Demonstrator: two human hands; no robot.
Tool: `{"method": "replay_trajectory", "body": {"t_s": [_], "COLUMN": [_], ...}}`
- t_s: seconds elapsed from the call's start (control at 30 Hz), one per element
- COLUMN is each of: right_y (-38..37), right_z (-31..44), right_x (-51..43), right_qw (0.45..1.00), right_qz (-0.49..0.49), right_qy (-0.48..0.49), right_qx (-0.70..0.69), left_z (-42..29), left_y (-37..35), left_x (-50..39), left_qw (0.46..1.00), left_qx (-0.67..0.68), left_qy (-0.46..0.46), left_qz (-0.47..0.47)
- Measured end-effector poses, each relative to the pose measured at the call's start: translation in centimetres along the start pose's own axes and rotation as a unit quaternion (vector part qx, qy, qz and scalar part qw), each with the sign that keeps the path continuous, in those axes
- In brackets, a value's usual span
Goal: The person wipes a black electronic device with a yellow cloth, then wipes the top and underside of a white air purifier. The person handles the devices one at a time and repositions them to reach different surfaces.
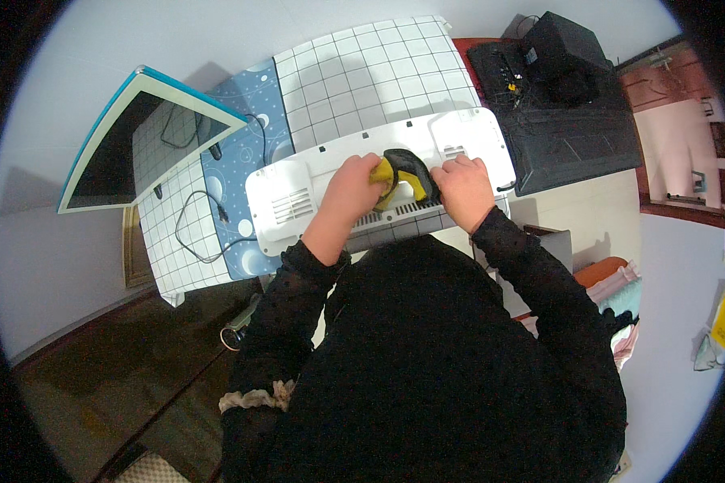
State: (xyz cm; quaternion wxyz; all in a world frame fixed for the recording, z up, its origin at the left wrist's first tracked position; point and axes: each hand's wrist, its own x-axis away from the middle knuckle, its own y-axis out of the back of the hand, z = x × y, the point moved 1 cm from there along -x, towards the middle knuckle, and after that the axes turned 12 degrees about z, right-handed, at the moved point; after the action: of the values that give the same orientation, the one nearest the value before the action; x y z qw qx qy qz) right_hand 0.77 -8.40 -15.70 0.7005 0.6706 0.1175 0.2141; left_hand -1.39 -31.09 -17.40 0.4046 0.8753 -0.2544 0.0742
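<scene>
A long white appliance housing (338, 158), with slotted vents and screws along its face, lies across a cloth-covered table in front of me. Over its middle, a yellow-and-black flexible item (406, 162) is bent into an arc; its exact kind is unclear. My left hand (355, 186) grips the yellow left end, its fingers partly hidden behind the wrist. At the black right end, my right hand (464, 187) pinches the item with curled fingers. Both hands are just above or resting on the housing; I cannot tell which.
A teal-backed screen (127, 151) stands at the left. Near it, a black cable (181, 232) loops over the white checked and blue tablecloth (241, 199). A black box (565, 51) sits on a dark surface (574, 145) at the right. Folded fabrics (613, 290) lie lower right.
</scene>
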Motion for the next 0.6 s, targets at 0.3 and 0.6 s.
{"method": "replay_trajectory", "body": {"t_s": [0.3,0.6], "right_y": [-3.9,1.1], "right_z": [2.9,-3.6], "right_x": [-1.6,-4.3], "right_qw": [0.981,0.974], "right_qz": [0.027,-0.152], "right_qy": [0.027,-0.051], "right_qx": [-0.189,-0.161], "left_z": [0.3,0.6], "left_y": [-0.4,-0.6], "left_x": [-0.4,-0.5], "left_qw": [1.000,1.000], "left_qx": [-0.006,0.008], "left_qy": [0.008,0.003], "left_qz": [-0.013,-0.013]}}
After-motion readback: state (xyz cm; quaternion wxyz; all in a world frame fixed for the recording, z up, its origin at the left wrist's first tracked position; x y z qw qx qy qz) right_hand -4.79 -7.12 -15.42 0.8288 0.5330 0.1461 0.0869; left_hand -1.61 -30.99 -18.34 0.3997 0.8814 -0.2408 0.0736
